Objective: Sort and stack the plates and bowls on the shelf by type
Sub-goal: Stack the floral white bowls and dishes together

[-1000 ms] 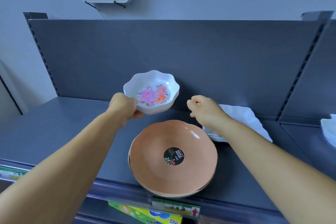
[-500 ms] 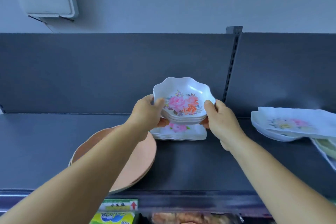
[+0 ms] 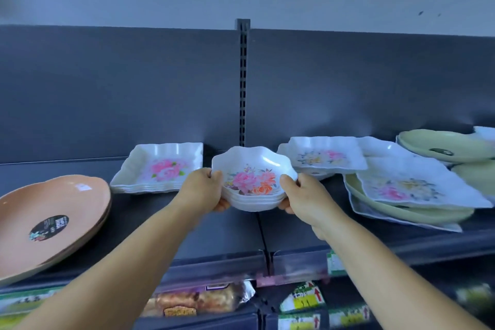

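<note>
Bowls [image 3: 254,185], nested, gripped at opposite rims by left hand [image 3: 205,190] and right hand [image 3: 304,197], fingers curled underneath, apparently for level carrying between sorted stacks.

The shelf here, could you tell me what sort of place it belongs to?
Probably a shop aisle: slotted metal shelving, price tags along the shelf edges, and a label sticker on the orange plates.

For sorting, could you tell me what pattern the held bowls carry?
White, with pink and orange flowers inside the bowls; head view.
</note>
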Tool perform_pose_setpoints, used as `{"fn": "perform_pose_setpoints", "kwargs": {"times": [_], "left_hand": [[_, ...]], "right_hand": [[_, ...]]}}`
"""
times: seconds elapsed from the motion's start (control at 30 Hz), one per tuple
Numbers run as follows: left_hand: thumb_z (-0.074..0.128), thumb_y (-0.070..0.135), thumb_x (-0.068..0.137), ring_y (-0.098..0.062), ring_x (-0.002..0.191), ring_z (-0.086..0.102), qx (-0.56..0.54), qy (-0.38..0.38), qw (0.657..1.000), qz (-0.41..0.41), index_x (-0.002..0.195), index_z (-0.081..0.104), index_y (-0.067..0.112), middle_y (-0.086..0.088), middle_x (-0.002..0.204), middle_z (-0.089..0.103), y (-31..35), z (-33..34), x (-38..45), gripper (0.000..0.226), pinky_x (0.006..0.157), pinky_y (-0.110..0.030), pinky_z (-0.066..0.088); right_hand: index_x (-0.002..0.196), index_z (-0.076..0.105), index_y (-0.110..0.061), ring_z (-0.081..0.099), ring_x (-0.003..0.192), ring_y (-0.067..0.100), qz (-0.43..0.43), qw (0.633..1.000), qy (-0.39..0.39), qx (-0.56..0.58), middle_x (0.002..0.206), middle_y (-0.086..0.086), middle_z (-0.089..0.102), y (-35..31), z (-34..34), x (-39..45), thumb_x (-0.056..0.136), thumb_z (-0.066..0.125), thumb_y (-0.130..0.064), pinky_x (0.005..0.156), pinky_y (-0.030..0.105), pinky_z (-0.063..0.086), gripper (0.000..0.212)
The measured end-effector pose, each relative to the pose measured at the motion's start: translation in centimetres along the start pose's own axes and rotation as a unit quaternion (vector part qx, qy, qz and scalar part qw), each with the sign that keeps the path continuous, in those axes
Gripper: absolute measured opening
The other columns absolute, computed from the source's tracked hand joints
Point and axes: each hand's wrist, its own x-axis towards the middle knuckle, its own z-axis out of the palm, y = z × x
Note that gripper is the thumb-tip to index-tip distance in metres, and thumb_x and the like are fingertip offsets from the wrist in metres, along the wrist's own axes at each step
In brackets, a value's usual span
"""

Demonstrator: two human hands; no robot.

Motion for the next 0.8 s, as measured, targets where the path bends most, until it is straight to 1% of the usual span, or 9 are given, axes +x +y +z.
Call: {"fn": "perform_pose_setpoints", "kwargs": {"times": [0.13, 0.23, 0.33, 0.43, 0.53, 0.63, 0.7, 0.73, 0.8], "left_hand": [[0.036, 0.013, 0.097, -0.026, 0.058, 0.057, 0.003, 0.01, 1.0, -0.022, 0.093, 0.058, -0.001, -0.019, 0.08, 0.064, -0.6, 1.9, 0.6, 0.026, 0.062, -0.032, 0.057], [0.035, 0.011, 0.098, -0.023, 0.055, 0.054, 0.009, 0.019, 1.0, -0.022, 0.088, 0.057, 0.003, -0.017, 0.08, 0.06, -0.7, 2.8, 0.5, 0.025, 0.047, -0.023, 0.056], [0.032, 0.009, 0.097, -0.023, 0.051, 0.048, 0.032, 0.022, 0.999, -0.018, 0.083, 0.053, 0.003, -0.017, 0.076, 0.057, -1.0, 3.2, 0.5, 0.027, 0.034, -0.018, 0.044], [0.032, 0.012, 0.094, -0.023, 0.054, 0.04, 0.086, 0.031, 0.996, -0.006, 0.073, 0.043, 0.008, -0.014, 0.072, 0.049, -1.2, 3.0, 0.8, 0.024, 0.048, -0.021, 0.037], [0.035, 0.02, 0.096, -0.022, 0.058, 0.03, 0.201, 0.057, 0.978, 0.031, 0.065, 0.029, 0.011, -0.005, 0.066, 0.036, -0.6, 2.7, 0.5, 0.033, 0.05, -0.028, 0.031], [0.039, 0.022, 0.096, -0.03, 0.076, 0.037, 0.288, 0.09, 0.948, 0.101, 0.064, 0.034, 0.008, -0.009, 0.069, 0.036, 1.0, 2.7, 0.0, 0.035, 0.075, -0.043, 0.043], [0.041, 0.026, 0.097, -0.039, 0.097, 0.046, 0.298, 0.07, 0.941, 0.143, 0.085, 0.052, 0.0, -0.021, 0.089, 0.052, 2.0, 2.9, -0.2, 0.03, 0.085, -0.043, 0.041], [0.043, 0.027, 0.096, -0.041, 0.105, 0.049, 0.297, 0.05, 0.939, 0.165, 0.092, 0.055, 0.003, -0.021, 0.101, 0.055, 2.5, 3.2, -0.1, 0.027, 0.086, -0.043, 0.041], [0.045, 0.029, 0.096, -0.039, 0.112, 0.053, 0.294, 0.013, 0.932, 0.213, 0.09, 0.055, 0.01, -0.012, 0.104, 0.058, 3.6, 4.2, 0.1, 0.021, 0.081, -0.037, 0.04]], "right_hand": [[0.101, 0.059, 0.001, 0.067, 0.087, 0.03, 0.021, 0.999, -0.022, -0.01, 0.09, 0.01, 0.07, 1.3, -1.1, 0.1, 0.094, 0.043, -0.038, 0.094, 0.049, 0.052, 0.043], [0.09, 0.057, 0.0, 0.057, 0.075, 0.023, 0.02, 0.999, -0.027, -0.02, 0.082, 0.009, 0.064, 2.1, -1.5, 0.3, 0.093, 0.044, -0.035, 0.09, 0.049, 0.052, 0.038], [0.104, 0.058, -0.003, 0.067, 0.088, 0.029, 0.016, 0.999, -0.031, -0.023, 0.096, 0.011, 0.069, 2.7, -1.7, 0.5, 0.092, 0.045, -0.039, 0.086, 0.044, 0.053, 0.041], [0.104, 0.057, -0.007, 0.065, 0.102, 0.029, 0.02, 0.999, -0.031, -0.035, 0.108, 0.011, 0.066, 2.6, -1.7, 0.3, 0.092, 0.045, -0.043, 0.085, 0.041, 0.052, 0.039], [0.094, 0.053, -0.008, 0.057, 0.079, 0.022, 0.013, 0.998, -0.021, -0.059, 0.09, 0.005, 0.06, 2.3, -1.8, -0.2, 0.094, 0.045, -0.04, 0.065, 0.031, 0.041, 0.033], [0.082, 0.046, -0.014, 0.044, 0.067, 0.016, 0.002, 0.997, 0.003, -0.082, 0.079, -0.002, 0.046, 1.8, -2.4, -0.6, 0.094, 0.044, -0.037, 0.058, 0.028, 0.034, 0.025], [0.09, 0.048, -0.013, 0.052, 0.08, 0.023, -0.01, 0.995, 0.022, -0.1, 0.085, 0.002, 0.051, 1.3, -3.0, -1.0, 0.095, 0.043, -0.034, 0.066, 0.032, 0.04, 0.022], [0.1, 0.052, -0.01, 0.056, 0.092, 0.029, -0.017, 0.994, 0.034, -0.105, 0.095, 0.008, 0.057, 1.1, -3.4, -1.3, 0.095, 0.044, -0.033, 0.075, 0.035, 0.045, 0.025], [0.123, 0.051, -0.005, 0.056, 0.113, 0.031, -0.026, 0.991, 0.07, -0.11, 0.122, 0.013, 0.061, 0.7, -4.4, -1.8, 0.096, 0.045, -0.031, 0.092, 0.041, 0.047, 0.038]]}}
